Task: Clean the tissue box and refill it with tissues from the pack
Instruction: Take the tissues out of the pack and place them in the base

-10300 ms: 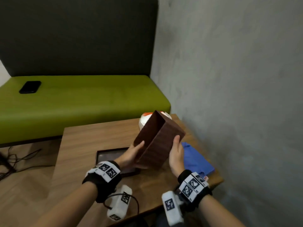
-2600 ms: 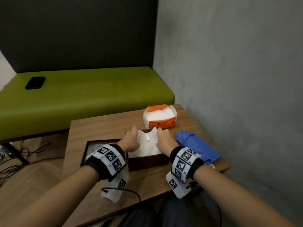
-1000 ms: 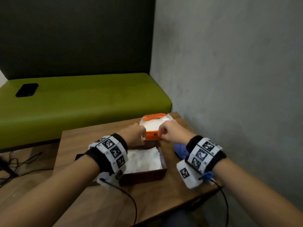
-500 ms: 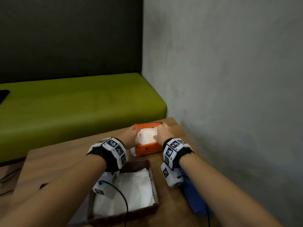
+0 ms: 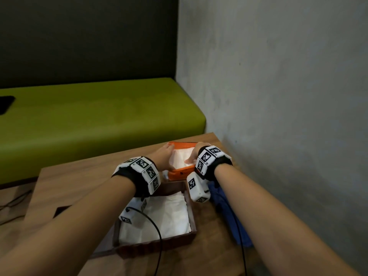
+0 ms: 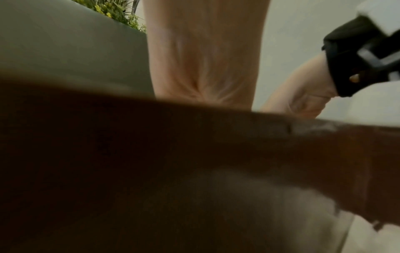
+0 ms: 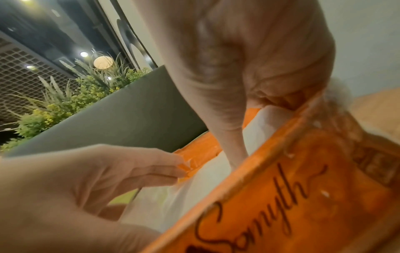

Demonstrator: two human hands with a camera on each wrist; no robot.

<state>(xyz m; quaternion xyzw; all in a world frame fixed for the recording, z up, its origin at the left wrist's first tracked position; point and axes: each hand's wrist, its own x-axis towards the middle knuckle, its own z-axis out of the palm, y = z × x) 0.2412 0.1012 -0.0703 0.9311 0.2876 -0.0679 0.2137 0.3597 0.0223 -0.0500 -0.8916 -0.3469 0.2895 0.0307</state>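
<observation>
Hands are both in the orange tissue pack [image 5: 180, 173] right now, one on each side of the white stack [image 5: 182, 158] that's left in it. Left hand [image 5: 163, 156] is down the left edge, right hand [image 5: 194, 155] down the right edge with the thumb lying on top of the stack. From the right wrist view the left hand's fingertips [image 7: 173, 168] are pinching the torn orange wrapper flap, and the right hand's fingers [image 7: 234, 149] go down between the tissues and the wrapper wall. So the left is gripping wrapper; the right is tucked in along the stack, but I can't tell how tightly it's closed on anything.

The part that matters for the next move: the brown tissue box [image 5: 157, 249] sits just on the near side of the pack, almost touching it, open top up, already with a layer of tissues [image 5: 167, 214] inside. So the stack has to come up and straight back toward the body. Pack and box both run long-ways left to right, so no turning needed, I'd guess. Neither hand is really nearer, the box is centered under both wrists.

Blue cloth [image 5: 229, 212] is lying to the right of the box on the table [image 5: 79, 176], out of the path.
</observation>
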